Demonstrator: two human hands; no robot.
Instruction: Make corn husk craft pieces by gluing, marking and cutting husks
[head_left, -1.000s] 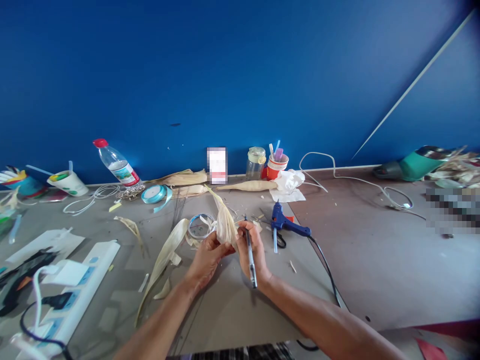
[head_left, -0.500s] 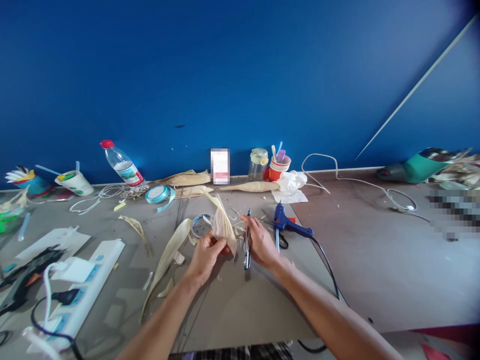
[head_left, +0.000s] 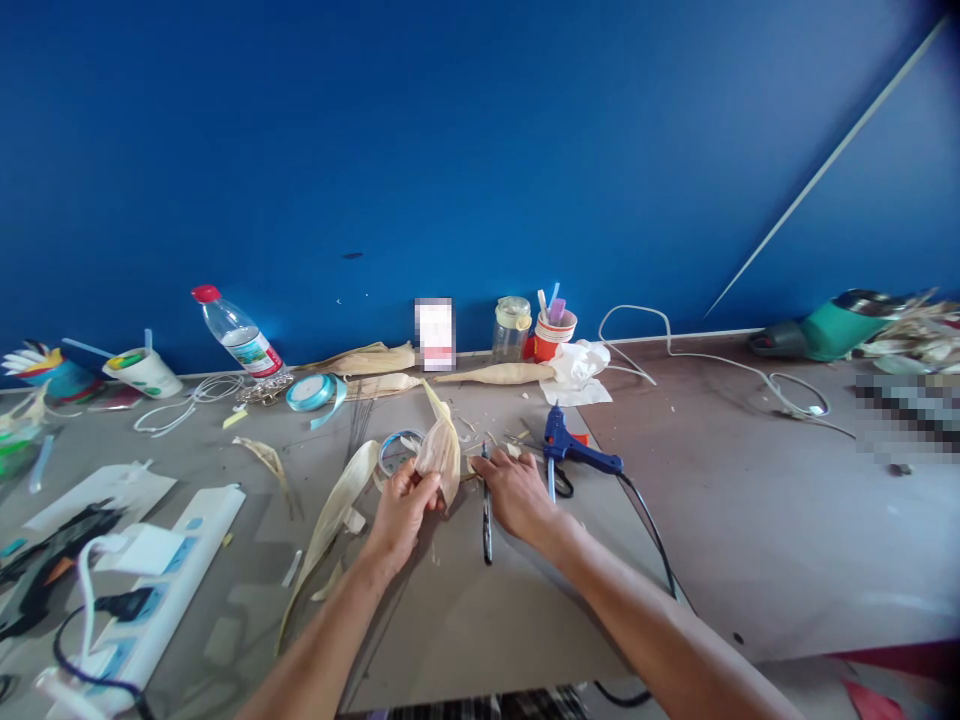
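Dry pale corn husk is pinched upright in my left hand, fingers and thumb closed on its lower part. My right hand is low over the tabletop, palm down, fingers stretched forward among small husk scraps. A dark pen lies along the thumb side of that hand and seems to rest on the table. Behind the held husk sits a roll of tape, partly covered. A long curved husk strip lies left of my left hand.
Right of my right hand stands a blue glue gun with its black cord. A white power strip is at left. Along the wall are a water bottle, a ribbon spool, a jar and a red cup.
My right hand has lowered and its fingers have spread flatter. The pen has moved down and nearer to me. The husk in my left hand has tilted and turned its broad side.
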